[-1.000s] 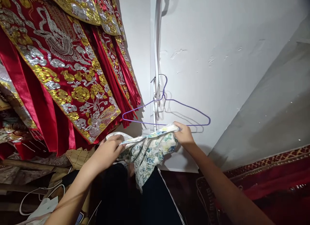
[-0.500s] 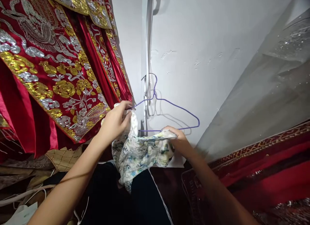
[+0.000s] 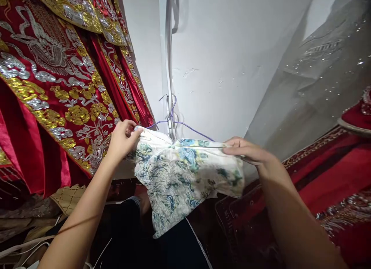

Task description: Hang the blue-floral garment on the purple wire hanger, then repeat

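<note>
A white cloth with a blue and green floral print (image 3: 179, 172) hangs spread over the lower bar of a purple wire hanger (image 3: 174, 120). The hanger's hook hangs at a white strip running down the wall. My left hand (image 3: 121, 139) pinches the cloth's left end at the hanger's left tip. My right hand (image 3: 246, 151) grips the cloth's right end, covering the hanger's right tip. Most of the hanger's bar is hidden under the cloth.
Red satin garments with gold and silver embroidery (image 3: 58, 87) hang close on the left. A white wall (image 3: 220, 56) is behind the hanger. Red patterned fabric (image 3: 327, 176) lies at the right. White cables (image 3: 17, 249) and woven items sit at the lower left.
The bunched cloth has been pulled out flat along the hanger's bar. My right hand moved right to the hanger's right end; my left hand stayed at its left tip.
</note>
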Demonstrator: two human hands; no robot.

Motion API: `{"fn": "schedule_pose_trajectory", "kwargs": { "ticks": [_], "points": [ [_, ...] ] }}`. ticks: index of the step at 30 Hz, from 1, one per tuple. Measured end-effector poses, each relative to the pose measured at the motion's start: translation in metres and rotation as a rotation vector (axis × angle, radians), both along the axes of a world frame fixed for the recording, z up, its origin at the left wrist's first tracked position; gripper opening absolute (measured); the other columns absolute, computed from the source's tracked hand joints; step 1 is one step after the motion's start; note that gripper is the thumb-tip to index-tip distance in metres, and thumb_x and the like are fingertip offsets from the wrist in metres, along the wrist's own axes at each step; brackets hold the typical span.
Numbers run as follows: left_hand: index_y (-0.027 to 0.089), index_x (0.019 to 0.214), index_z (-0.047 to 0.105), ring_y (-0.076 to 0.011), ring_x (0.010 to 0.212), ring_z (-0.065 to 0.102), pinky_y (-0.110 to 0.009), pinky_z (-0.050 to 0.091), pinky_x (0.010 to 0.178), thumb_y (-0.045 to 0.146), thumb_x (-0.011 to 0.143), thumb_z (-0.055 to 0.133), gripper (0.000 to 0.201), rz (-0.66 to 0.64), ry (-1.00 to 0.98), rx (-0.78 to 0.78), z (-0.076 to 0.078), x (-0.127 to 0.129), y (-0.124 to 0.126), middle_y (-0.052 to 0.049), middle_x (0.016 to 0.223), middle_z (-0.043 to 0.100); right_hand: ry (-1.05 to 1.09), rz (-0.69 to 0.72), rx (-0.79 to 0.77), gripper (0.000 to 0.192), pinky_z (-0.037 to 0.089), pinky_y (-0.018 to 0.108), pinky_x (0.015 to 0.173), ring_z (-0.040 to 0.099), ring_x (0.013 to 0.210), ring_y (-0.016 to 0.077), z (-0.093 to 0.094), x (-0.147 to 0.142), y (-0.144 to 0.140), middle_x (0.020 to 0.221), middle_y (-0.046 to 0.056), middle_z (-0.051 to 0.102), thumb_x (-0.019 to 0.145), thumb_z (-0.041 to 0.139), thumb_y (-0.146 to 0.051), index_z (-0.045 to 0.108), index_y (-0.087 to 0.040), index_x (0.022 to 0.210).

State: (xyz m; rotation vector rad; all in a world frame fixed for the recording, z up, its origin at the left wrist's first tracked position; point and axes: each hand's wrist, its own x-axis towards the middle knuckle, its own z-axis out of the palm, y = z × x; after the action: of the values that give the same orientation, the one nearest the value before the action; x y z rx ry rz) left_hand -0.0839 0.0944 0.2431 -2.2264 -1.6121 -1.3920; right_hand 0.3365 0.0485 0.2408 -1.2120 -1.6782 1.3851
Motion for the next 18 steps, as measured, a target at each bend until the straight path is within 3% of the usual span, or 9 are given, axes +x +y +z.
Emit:
{"fn": "schedule_pose_trajectory", "kwargs": {
  "ticks": [3,6,8,10,13,15,18],
  "points": [
    [0.019,0.111,0.061,-0.0223,0.083,0.064,-0.033,0.049,0.077,0.055,0.093,0.053,0.041,0.005,-0.105,-0.124,-0.010,-0.007,0.006,-0.005,0.089,0.067,0.250,-0.117,0.073,0.029,0.048,0.035,0.053,0.059,0.051,0.0211,-0.004,-0.029,0.003,0.060,0.006,0.065,0.065,0.077,-0.048,0.068,-0.020,0.064],
    [0.020,0.114,0.061,-0.0225,0.097,0.066,-0.033,0.049,0.086,0.049,0.099,0.045,0.036,-0.090,-0.132,-0.072,-0.014,-0.003,0.000,-0.006,0.104,0.071,0.370,-0.126,0.136,0.027,0.054,0.039,0.065,0.067,0.071,0.0263,-0.003,-0.065,0.014,0.084,0.008,0.072,0.072,0.066,-0.039,0.071,-0.022,0.092],
    [0.021,0.130,0.054,-0.0239,0.112,0.064,-0.036,0.048,0.095,0.045,0.100,0.045,0.039,-0.122,-0.151,-0.015,-0.010,0.002,-0.008,-0.009,0.121,0.069,0.395,-0.082,0.176,0.035,0.055,0.041,0.070,0.067,0.081,0.0279,0.002,-0.077,0.019,0.098,0.010,0.072,0.074,0.058,-0.037,0.068,-0.021,0.104],
    [0.022,0.141,0.046,-0.0255,0.126,0.058,-0.040,0.045,0.104,0.042,0.100,0.048,0.046,-0.141,-0.164,0.038,-0.002,0.006,-0.017,-0.012,0.136,0.062,0.419,-0.123,0.246,0.041,0.054,0.042,0.073,0.066,0.085,0.0287,0.009,-0.079,0.017,0.105,0.011,0.070,0.079,0.049,-0.041,0.066,-0.020,0.109],
    [0.022,0.146,0.041,-0.0266,0.128,0.056,-0.042,0.043,0.108,0.042,0.097,0.056,0.055,-0.182,-0.159,0.087,0.012,0.013,-0.034,-0.012,0.135,0.061,0.419,-0.208,0.326,0.048,0.052,0.041,0.068,0.065,0.082,0.0276,0.015,-0.078,-0.004,0.103,0.012,0.068,0.084,0.036,-0.052,0.064,-0.021,0.108],
    [0.023,0.147,0.040,-0.0256,0.111,0.065,-0.041,0.050,0.098,0.045,0.096,0.056,0.058,-0.258,-0.181,0.022,0.019,0.023,-0.046,-0.009,0.113,0.068,0.388,-0.104,0.300,0.038,0.049,0.037,0.059,0.060,0.070,0.0233,0.016,-0.086,-0.025,0.092,0.008,0.067,0.081,0.047,-0.054,0.062,-0.024,0.099],
    [0.024,0.142,0.046,-0.0223,0.089,0.067,-0.035,0.053,0.079,0.049,0.096,0.055,0.054,-0.456,-0.240,-0.185,0.020,0.045,-0.062,-0.004,0.093,0.068,0.246,0.242,0.157,0.032,0.041,0.028,0.051,0.050,0.057,0.0150,0.012,-0.114,-0.054,0.076,0.001,0.061,0.075,0.071,-0.047,0.060,-0.024,0.094]
  ]
}}
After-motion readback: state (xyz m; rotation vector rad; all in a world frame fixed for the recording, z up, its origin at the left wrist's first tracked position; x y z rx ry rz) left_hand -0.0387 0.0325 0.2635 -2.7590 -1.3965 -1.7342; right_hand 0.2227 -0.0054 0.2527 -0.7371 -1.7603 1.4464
